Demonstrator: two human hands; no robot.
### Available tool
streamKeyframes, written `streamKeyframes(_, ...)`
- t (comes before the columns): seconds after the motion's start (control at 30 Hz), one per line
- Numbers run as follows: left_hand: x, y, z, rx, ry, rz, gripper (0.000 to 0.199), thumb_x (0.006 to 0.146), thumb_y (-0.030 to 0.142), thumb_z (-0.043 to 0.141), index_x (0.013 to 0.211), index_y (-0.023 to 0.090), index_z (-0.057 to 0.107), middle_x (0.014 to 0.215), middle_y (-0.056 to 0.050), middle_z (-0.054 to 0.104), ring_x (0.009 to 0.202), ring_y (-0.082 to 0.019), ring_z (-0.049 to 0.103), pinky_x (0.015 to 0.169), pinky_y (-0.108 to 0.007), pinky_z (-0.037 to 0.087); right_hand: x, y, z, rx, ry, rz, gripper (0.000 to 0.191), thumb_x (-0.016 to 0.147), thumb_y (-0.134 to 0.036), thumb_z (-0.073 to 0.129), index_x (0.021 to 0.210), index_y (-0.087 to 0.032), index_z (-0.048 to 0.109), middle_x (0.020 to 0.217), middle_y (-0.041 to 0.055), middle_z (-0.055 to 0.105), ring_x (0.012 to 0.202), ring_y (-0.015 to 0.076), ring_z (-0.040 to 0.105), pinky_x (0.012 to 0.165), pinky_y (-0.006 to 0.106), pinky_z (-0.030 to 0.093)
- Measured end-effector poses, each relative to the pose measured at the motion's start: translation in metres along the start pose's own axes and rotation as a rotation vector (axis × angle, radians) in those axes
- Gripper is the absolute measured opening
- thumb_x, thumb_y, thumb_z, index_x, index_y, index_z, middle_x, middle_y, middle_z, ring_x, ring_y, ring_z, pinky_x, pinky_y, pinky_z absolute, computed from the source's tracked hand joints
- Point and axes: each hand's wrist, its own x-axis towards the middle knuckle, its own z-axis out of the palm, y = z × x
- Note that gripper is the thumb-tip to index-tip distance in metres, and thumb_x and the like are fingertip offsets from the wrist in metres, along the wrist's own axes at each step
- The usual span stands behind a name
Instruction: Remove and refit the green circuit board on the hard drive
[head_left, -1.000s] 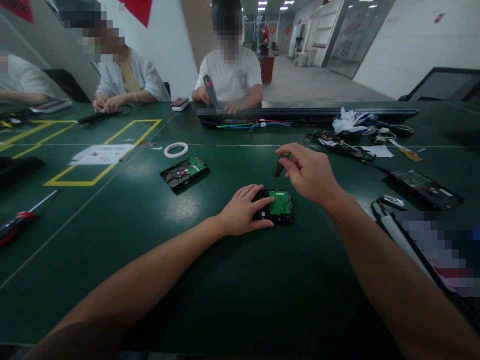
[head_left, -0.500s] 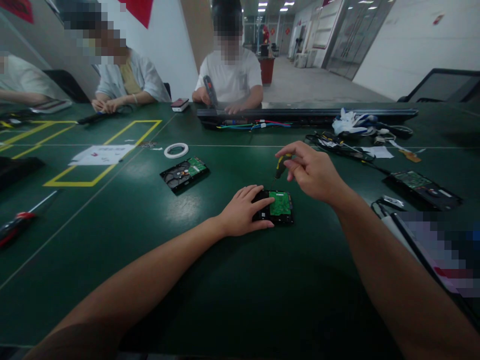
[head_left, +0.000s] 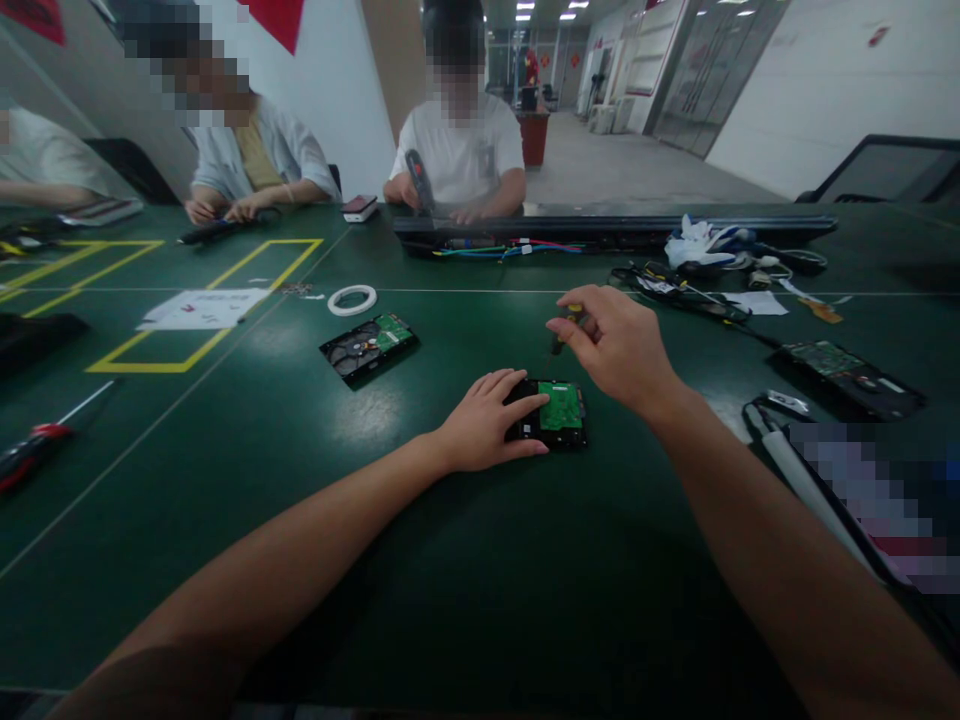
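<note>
A hard drive [head_left: 561,410] lies on the green table with its green circuit board facing up. My left hand [head_left: 491,420] grips its left part, thumb along the near edge and fingers across the top and far side. Above the drive's far right corner, my right hand [head_left: 611,335] is closed round the short yellow and black handle of a screwdriver [head_left: 557,345]. The handle points down, and its shaft is too dim to make out clearly. Part of the drive's left end is hidden under my left hand.
A second hard drive [head_left: 369,348] and a roll of white tape [head_left: 352,299] lie to the left. Another drive [head_left: 847,380] is at right. A red-black screwdriver [head_left: 37,450] lies far left. Cables and white gloves [head_left: 701,243] are at the back right. Co-workers sit opposite.
My right hand's fingers have closed further round the screwdriver handle, and the hand has turned slightly. My left hand and the drive have stayed put. A co-worker's hands at left have shifted.
</note>
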Motion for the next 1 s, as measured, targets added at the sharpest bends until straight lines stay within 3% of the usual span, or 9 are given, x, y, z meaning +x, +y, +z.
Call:
streamKeyframes(0.17, 0.0, 0.0003, -0.0011, 0.002, -0.004, 0.002, 0.076, 0.097, 0.074, 0.061, 0.157, 0.029, 0.053, 0.171, -0.016, 0.035, 0.157, -0.043, 0.034, 0.126, -0.066, 0.032, -0.0012, -0.0006, 0.0002, 0.054, -0.009, -0.024, 0.025, 0.101, -0.027, 0.059, 0.121, -0.02, 0.072, 0.111, 0.0102, 0.078, 0.09, 0.0253, 0.071, 0.081, 0.04, 0.054)
streamKeyframes(0.4, 0.0004, 0.0005, -0.0017, 0.017, -0.01, 0.003, 0.077, 0.097, 0.074, 0.061, 0.157, 0.028, 0.053, 0.171, -0.017, 0.035, 0.157, -0.043, 0.035, 0.126, -0.064, 0.032, 0.0002, -0.0042, -0.0063, 0.099, -0.058, -0.026, 0.035, 0.101, -0.025, 0.055, 0.131, -0.02, 0.072, 0.123, 0.0126, 0.078, 0.103, 0.0291, 0.074, 0.093, 0.047, 0.056)
streamKeyframes(0.7, 0.0002, -0.0003, 0.0005, 0.028, -0.005, 0.007, 0.077, 0.097, 0.076, 0.059, 0.157, 0.028, 0.054, 0.17, -0.018, 0.036, 0.157, -0.043, 0.035, 0.126, -0.065, 0.033, 0.0014, -0.0051, -0.0033, 0.004, -0.001, 0.003, 0.022, 0.096, -0.04, 0.072, 0.109, -0.022, 0.075, 0.091, 0.0063, 0.07, 0.083, 0.0246, 0.066, 0.081, 0.041, 0.053)
streamKeyframes(0.87, 0.0004, -0.0011, 0.0015, 0.016, -0.004, 0.001, 0.076, 0.096, 0.075, 0.061, 0.157, 0.03, 0.053, 0.171, -0.015, 0.035, 0.158, -0.042, 0.034, 0.126, -0.066, 0.032, 0.0025, -0.0071, -0.008, 0.023, -0.04, -0.028, 0.025, 0.099, -0.028, 0.063, 0.12, -0.021, 0.075, 0.108, 0.0117, 0.072, 0.098, 0.0282, 0.069, 0.087, 0.044, 0.055)
streamKeyframes(1.0, 0.0001, 0.0006, -0.0012, 0.01, -0.011, -0.005, 0.076, 0.097, 0.075, 0.061, 0.157, 0.029, 0.054, 0.171, -0.016, 0.035, 0.157, -0.042, 0.034, 0.127, -0.065, 0.032, 0.0027, -0.005, -0.0081, 0.086, -0.091, -0.08, 0.036, 0.099, -0.015, 0.052, 0.128, -0.021, 0.072, 0.121, 0.0121, 0.075, 0.114, 0.0296, 0.069, 0.101, 0.048, 0.053)
